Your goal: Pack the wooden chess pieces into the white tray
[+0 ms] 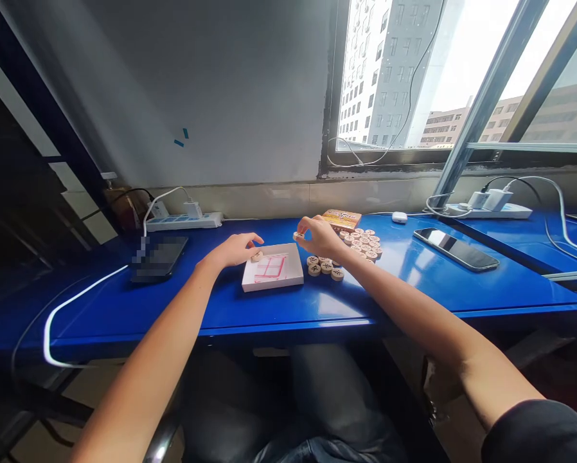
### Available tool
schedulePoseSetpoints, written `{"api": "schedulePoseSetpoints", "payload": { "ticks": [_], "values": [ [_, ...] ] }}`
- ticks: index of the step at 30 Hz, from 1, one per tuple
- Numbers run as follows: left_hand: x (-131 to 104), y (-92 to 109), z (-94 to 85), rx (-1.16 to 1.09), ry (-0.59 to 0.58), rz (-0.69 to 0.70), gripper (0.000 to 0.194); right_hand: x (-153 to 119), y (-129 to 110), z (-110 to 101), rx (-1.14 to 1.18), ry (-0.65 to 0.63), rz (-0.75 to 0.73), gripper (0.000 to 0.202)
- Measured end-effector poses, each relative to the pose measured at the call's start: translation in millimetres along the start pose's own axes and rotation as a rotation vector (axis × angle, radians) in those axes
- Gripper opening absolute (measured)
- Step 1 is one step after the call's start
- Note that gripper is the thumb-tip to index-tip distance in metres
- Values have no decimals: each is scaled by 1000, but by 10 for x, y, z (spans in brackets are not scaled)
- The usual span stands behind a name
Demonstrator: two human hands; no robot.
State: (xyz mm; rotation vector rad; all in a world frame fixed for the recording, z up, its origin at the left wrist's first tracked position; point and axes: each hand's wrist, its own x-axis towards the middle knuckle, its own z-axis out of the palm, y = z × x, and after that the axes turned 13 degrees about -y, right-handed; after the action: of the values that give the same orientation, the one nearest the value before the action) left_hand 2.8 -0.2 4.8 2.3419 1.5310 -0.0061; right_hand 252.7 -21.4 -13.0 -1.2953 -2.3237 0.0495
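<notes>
A shallow white box (297, 269) with red lines on its inside floor sits on the blue desk. In its back left corner lies a round wooden Chinese chess piece (257, 256). My left hand (235, 251) rests at that corner, fingers stretched out and apart from the thumb, close to the piece. Above the desk, just past the box's back right corner, my right hand (321, 236) pinches another Chinese chess piece (298, 236) between thumb and fingers. Several loose pieces (337, 274) lie right of the box, and a larger group (363, 241) spreads behind my right wrist, partly hidden by it.
A printed orange box lid (342, 219) lies behind the pieces. Farther right are a white earbud case (399, 217) and a phone (456, 249). A dark device (166, 258) with a cable is at left. Power strips (185, 221) stand along the wall.
</notes>
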Motion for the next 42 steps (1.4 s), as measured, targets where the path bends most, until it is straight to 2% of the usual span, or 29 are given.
{"api": "schedulePoseSetpoints", "payload": {
  "ticks": [2, 4, 7, 13, 19, 27, 31, 35, 37, 42],
  "values": [
    [6, 9, 5, -1, -4, 7, 43, -22, -162, -13, 48, 16, -116, 10],
    [11, 27, 11, -4, -6, 14, 42, -26, -306, -2, 53, -43, -188, 7],
    [10, 52, 15, 9, -11, 21, 41, 3, -413, 47, 50, -122, -197, 9],
    [8, 48, 21, 23, -6, 35, 39, 48, -365, 118, 5, -179, -168, 14],
    [14, 58, 21, 7, -4, 33, 39, -41, -422, 93, -121, -225, -136, 24],
    [14, 57, 12, -13, -2, 33, 41, -79, -453, 96, -178, -365, -64, 32],
    [-18, 90, 1, -43, -27, 42, 44, -85, -428, 129, -151, -319, -80, 36],
    [-25, 146, 15, -34, -25, 43, 46, -84, -397, 163, -127, -224, -24, 59],
    [-9, 164, 33, -14, -13, 25, 46, -85, -388, 155, -106, -249, 4, 63],
    [29, 148, 55, 6, -15, 19, 49, -96, -393, 89, -74, -304, 31, 59]
  ]
}}
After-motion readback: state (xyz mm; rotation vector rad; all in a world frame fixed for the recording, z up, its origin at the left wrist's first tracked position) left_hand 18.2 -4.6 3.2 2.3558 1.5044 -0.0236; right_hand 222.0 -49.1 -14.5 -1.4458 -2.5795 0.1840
